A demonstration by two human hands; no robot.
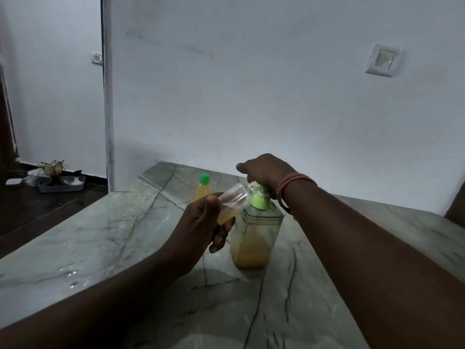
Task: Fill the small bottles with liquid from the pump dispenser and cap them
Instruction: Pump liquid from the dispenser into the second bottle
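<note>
Item: small bottle, uncapped, partly filled (amber liquid), tilted; your left hand gripped it, mouth at the spout of the pump dispenser. Your right hand pressed the green pump head, fingers curled over it. Capped bottle stood behind on the tabletop.

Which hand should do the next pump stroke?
Right. The right hand already rests on the green pump head of the pump dispenser. The left hand grips the tilted, partly filled small bottle with its mouth at the spout, so it should probably just hold there.
</note>
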